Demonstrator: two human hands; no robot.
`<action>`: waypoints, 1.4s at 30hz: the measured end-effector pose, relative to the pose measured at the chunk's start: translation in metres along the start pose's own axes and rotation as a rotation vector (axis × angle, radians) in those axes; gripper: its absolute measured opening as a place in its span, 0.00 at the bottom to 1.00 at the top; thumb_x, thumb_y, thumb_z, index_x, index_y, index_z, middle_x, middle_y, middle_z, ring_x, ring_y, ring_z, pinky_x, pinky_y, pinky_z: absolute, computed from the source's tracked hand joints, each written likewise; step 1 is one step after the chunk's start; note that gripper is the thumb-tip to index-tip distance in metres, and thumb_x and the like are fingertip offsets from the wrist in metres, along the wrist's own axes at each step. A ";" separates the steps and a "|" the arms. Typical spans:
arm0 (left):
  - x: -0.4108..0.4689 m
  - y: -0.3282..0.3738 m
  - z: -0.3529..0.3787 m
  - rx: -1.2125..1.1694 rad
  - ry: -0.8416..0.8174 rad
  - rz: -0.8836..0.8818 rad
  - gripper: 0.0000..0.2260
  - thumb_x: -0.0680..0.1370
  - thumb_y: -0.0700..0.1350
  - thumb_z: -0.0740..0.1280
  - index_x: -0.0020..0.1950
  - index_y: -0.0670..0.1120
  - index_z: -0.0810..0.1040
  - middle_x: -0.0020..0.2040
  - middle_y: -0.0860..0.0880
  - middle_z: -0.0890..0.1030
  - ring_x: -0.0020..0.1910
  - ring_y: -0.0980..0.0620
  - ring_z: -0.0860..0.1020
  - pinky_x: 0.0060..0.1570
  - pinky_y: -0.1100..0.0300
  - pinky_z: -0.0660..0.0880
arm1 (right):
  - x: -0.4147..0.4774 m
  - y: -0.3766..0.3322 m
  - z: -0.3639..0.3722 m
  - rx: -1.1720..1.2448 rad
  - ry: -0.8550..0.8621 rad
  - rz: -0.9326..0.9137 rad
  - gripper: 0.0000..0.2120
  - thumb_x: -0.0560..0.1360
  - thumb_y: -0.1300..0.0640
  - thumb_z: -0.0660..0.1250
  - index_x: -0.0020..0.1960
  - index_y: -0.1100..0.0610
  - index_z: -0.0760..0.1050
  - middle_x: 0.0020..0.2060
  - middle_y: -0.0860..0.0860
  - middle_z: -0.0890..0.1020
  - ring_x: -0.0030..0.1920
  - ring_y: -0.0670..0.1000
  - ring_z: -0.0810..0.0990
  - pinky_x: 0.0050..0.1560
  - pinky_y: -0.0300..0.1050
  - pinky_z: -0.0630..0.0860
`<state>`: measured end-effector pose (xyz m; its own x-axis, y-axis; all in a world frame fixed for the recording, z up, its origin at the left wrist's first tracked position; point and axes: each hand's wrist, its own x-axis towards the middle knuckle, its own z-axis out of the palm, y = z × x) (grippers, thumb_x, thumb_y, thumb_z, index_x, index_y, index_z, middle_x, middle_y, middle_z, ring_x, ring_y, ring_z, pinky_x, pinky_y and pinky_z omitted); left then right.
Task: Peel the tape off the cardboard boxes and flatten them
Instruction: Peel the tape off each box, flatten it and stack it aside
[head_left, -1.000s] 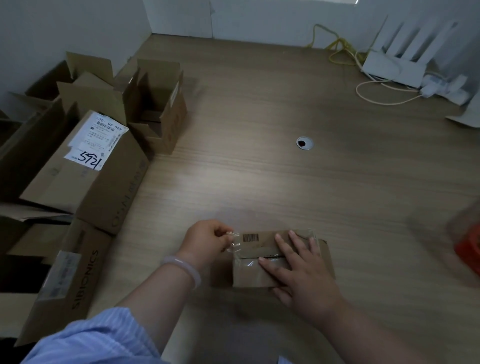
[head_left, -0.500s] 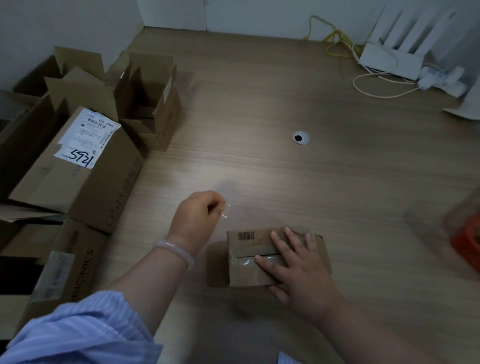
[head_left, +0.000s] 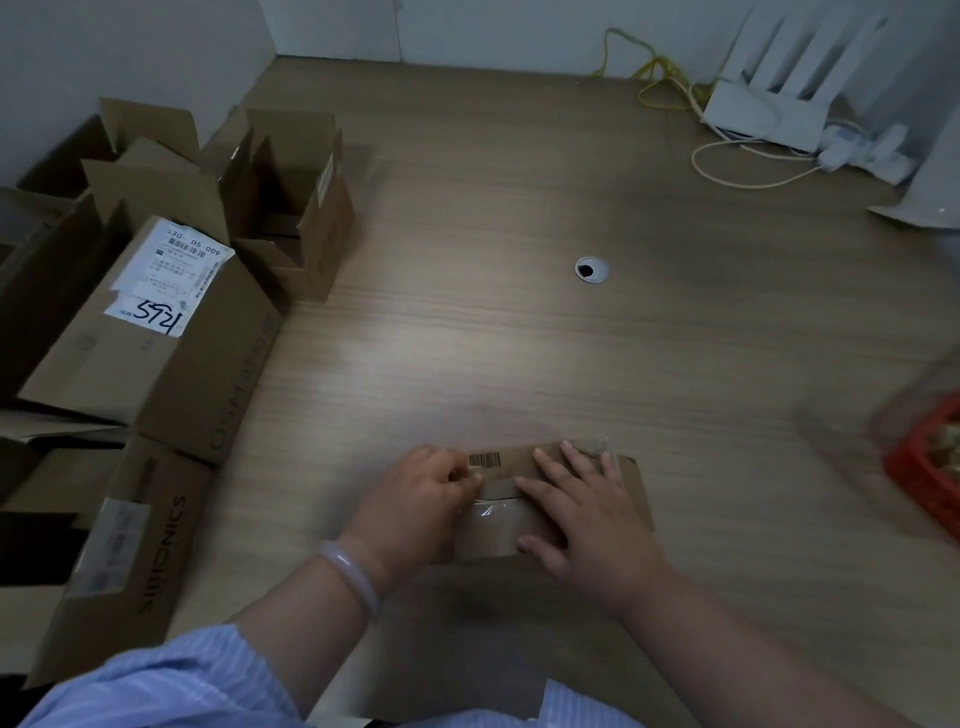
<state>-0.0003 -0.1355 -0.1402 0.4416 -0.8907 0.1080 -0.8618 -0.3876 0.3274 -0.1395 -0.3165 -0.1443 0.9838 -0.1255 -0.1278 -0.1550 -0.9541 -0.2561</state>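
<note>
A small cardboard box is lying flat on the table at 6 o'clock, close to the person. The right hand is pressing down on the box's right half, palm down, with its fingers straight and spread. The left hand is working at the box's 9 o'clock end with its fingers curled, the tips touching the cardboard just below a printed barcode. I cannot tell whether they are pinching any tape. A strip of clear tape is running across the box between the two hands and catching the light. A pale bracelet is sitting on the left wrist. At 9 o'clock other cardboard boxes are crowding the table edge: a labelled box, an open box behind it, and a box printed SIBIONICS nearer the person. A round cable grommet is showing near the centre. A white router with a yellow cable is standing at 1 o'clock.
</note>
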 end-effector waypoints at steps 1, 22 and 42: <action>-0.001 0.001 -0.002 -0.003 -0.024 -0.011 0.14 0.75 0.49 0.59 0.48 0.48 0.84 0.45 0.47 0.79 0.41 0.45 0.77 0.39 0.58 0.76 | 0.000 0.001 0.001 0.026 0.006 0.002 0.29 0.68 0.35 0.60 0.64 0.47 0.74 0.68 0.49 0.73 0.71 0.56 0.68 0.69 0.65 0.60; 0.015 0.038 0.006 0.082 0.005 -0.316 0.21 0.68 0.58 0.62 0.56 0.49 0.79 0.60 0.44 0.73 0.59 0.42 0.69 0.56 0.47 0.73 | -0.020 0.045 -0.010 1.022 0.204 0.602 0.21 0.74 0.66 0.68 0.64 0.50 0.72 0.49 0.43 0.78 0.45 0.36 0.78 0.44 0.25 0.73; 0.034 0.064 0.026 0.116 -0.223 -0.385 0.33 0.70 0.66 0.51 0.75 0.61 0.56 0.78 0.53 0.54 0.77 0.49 0.50 0.73 0.45 0.44 | -0.052 0.035 0.011 1.454 0.216 1.000 0.05 0.73 0.64 0.70 0.39 0.59 0.81 0.35 0.56 0.83 0.39 0.52 0.82 0.45 0.45 0.82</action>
<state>-0.0471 -0.1967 -0.1401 0.6817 -0.7011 -0.2094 -0.6732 -0.7130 0.1958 -0.1970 -0.3401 -0.1575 0.4478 -0.5968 -0.6658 -0.4738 0.4731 -0.7428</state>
